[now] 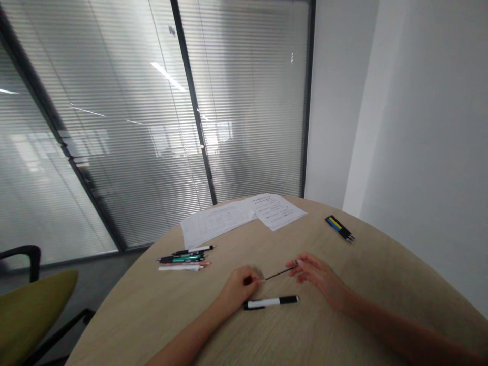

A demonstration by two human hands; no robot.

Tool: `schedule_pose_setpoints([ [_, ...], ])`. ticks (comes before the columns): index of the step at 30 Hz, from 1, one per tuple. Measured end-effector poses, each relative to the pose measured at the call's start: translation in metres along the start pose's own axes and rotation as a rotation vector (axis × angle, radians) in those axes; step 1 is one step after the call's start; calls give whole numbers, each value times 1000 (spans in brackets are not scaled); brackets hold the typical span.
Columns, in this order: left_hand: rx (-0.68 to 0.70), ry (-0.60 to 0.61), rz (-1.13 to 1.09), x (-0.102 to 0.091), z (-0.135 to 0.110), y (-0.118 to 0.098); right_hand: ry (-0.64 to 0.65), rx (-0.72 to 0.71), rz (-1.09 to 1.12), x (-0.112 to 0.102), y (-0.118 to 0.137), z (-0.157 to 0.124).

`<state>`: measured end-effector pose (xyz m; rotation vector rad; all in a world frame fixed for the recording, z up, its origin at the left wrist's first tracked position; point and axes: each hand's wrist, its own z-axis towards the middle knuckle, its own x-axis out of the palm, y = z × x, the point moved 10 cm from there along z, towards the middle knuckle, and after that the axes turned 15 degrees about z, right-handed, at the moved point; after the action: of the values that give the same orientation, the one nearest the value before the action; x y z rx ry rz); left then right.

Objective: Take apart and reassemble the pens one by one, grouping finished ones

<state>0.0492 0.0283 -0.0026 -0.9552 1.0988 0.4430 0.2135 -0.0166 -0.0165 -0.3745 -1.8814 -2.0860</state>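
Observation:
A thin dark pen refill (pixel 280 273) stretches between my two hands above the table. At its left end, my left hand (pixel 241 285) is closed, thumb and forefinger pinching it. My right hand (pixel 318 278) holds the other end between thumb and fingertips, its remaining fingers loosely curled. Just below the refill lies a white-and-black pen (pixel 271 302), close to my left wrist. The inside of each pinch is partly hidden by the fingers.
Several pens (pixel 183 259) lie grouped at the left of the round wooden table (pixel 229 335). Printed papers (pixel 219 221) rest along the far edge. A dark flat pack with blue and yellow strips (pixel 338 227) is at the right. A green chair (pixel 36 300) stands at left.

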Motion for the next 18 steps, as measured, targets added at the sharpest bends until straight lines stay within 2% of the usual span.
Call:
schedule_pose_setpoints([
  [6,-6,-6,34,-2,-1,-1,-62,18,128,-11,-9,6],
  [9,-30,-28,28,-3,-1,3,-99,-4,119,-16,-7,7],
  [13,-95,-74,39,-6,0,15,-134,-90,-54,-30,4,12],
  [18,-165,-140,142,-18,1,31,-196,-229,-461,-59,19,23],
])
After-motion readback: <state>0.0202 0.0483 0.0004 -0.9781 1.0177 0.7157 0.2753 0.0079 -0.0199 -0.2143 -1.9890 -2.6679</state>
